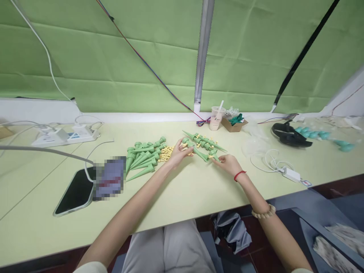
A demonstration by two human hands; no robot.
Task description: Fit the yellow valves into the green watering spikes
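My left hand [176, 153] rests on the pale table [182, 189], fingers around the head end of a green cone-shaped spike [196, 151]. At that spike's pointed end, my right hand [228, 163] pinches it near a small yellow part. Just behind lies a row of several finished green spikes with yellow clips [205, 141]. A pile of plain green spikes [143, 158] lies left of my left hand. Beside that pile sits a heap of small yellow parts [166, 152].
A phone [77, 191] and a second, blurred screen [109, 177] lie at the left with a cable. Power strips [64, 135] sit far left. A drink cup [216, 117], a small cardboard box [233, 123], a black device [288, 135], teal pieces [315, 134] and a white charger [291, 174] lie to the right.
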